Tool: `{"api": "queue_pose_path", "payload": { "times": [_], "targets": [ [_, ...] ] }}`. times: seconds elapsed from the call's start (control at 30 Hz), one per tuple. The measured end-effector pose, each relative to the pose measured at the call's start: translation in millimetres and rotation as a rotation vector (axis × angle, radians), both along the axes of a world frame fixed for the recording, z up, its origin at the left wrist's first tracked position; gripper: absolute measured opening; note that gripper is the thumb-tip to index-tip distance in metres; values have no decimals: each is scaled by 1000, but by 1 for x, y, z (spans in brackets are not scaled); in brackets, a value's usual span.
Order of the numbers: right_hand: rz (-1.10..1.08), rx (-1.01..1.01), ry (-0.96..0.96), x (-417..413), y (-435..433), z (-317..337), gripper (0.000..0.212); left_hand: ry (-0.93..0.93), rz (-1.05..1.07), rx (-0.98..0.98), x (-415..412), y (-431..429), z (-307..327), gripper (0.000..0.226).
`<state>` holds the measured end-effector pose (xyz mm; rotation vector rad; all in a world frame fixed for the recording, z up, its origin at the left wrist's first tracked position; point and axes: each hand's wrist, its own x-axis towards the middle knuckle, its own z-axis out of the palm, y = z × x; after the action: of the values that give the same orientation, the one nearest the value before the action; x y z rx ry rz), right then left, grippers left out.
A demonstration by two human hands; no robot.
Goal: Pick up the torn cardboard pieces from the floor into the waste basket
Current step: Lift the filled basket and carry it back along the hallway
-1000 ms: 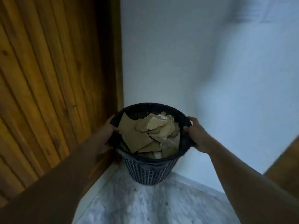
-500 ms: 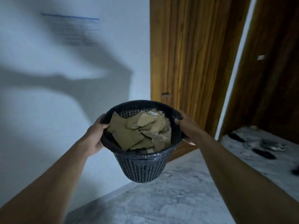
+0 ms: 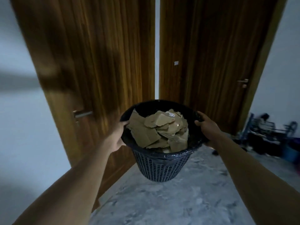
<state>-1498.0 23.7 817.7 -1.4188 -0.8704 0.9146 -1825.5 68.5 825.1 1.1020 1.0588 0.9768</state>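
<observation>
Head view is showing two bare forearms reaching forward, and each hand is gripping an opposite side of the waste basket (image 3: pixel 160 166). The left hand (image 3: pixel 116 137) is hooking its thumb over the rim, with its other fingers hiding behind the wall. The right hand (image 3: pixel 209 127) is curling its thumb and fingers round the rim on the other side. The basket is hanging directly between the two hands, so neither is nearer. It is being held clear of the floor (image 3: pixel 162 205), with its mouth facing up, its narrow base pointing down and its long axis running close to upright.

The torn cardboard pieces (image 3: pixel 159 130) are lying heaped inside, filling it nearly to the rim, and a dark liner (image 3: pixel 177 154) is folding over the near edge. No loose pieces are showing on the visible floor, so the collecting is probably finishing. Any lowering is going to depend on both hands sinking evenly, or the pile may be sliding out.

Beyond, a wooden door (image 3: pixel 97 62) with a metal handle (image 3: pixel 82 114) is standing on the left, and a second door (image 3: pixel 211 54) is standing on the right. A cluttered rack (image 3: pixel 269 132) is sitting far right, too blurred to read.
</observation>
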Motion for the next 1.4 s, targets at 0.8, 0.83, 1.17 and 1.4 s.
{"api": "queue_pose_path", "payload": {
  "times": [0.8, 0.83, 1.17, 1.4],
  "targets": [
    [-811, 137, 78, 447, 107, -52, 47, 21, -681, 31, 612, 340, -30, 33],
    [-831, 132, 61, 467, 104, -56, 48, 25, -716, 43, 642, 343, -35, 33],
    [-1074, 86, -32, 679, 94, -84, 46, 16, -940, 63, 925, 354, -60, 50],
    [-1185, -61, -72, 812, 88, -123, 51, 62, -1110, 80, 1109, 360, -93, 58]
  ]
}}
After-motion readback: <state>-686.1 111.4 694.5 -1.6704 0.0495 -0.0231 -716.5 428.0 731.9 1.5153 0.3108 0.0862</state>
